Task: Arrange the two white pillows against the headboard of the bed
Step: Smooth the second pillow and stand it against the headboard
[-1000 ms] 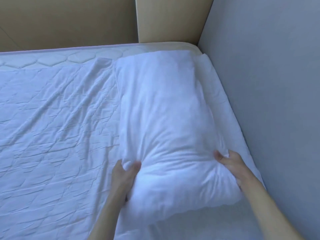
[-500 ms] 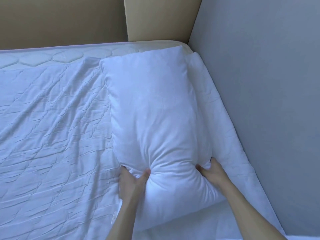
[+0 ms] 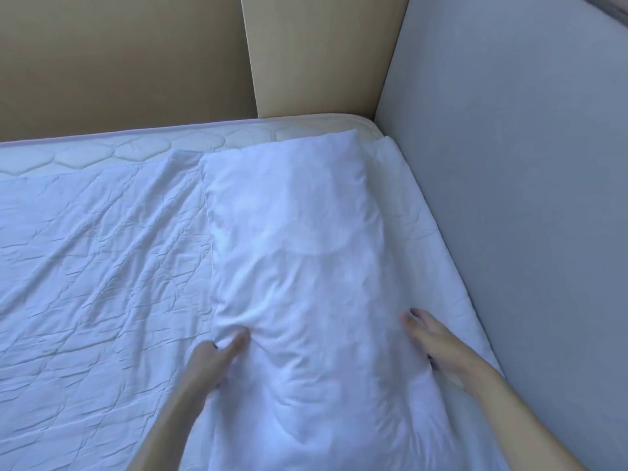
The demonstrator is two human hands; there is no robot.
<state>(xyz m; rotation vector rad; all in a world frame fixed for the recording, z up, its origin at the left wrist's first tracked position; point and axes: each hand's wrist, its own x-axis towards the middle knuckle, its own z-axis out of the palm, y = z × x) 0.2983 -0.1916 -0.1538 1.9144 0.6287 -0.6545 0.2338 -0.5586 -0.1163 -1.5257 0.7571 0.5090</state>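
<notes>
Both hands have let go of their bunched grip since half a second ago, and the soft white rectangular pillow (image 3: 299, 253) now lies flatter, its near end no longer pinched into a waist. It sits lengthwise on the bed, right beside the grey padded headboard (image 3: 526, 198), its far corner reaching almost to the tan wooden wall panel (image 3: 119, 62) at the mattress edge. Left hand (image 3: 217, 358) rests against the pillow's left side, thumb pressing into the fabric, fingers hidden, so I cannot tell whether it is gripping or only pushing. Right hand (image 3: 438, 348) lies unclenched, fingers extended flat along the pillow's headboard side, holding nothing. Beyond the pillow, away from the headboard, spreads the wrinkled white quilted sheet (image 3: 102, 266), with a strip of bare cream quilted mattress (image 3: 136, 151) showing along the wall panel. Only one pillow is in view, so half the job looks undone. Risk from here: this pillow lies flat beside the headboard rather than propped on it, and a loose sideways shove could slide it off line or drag the sheet into deeper creases.
</notes>
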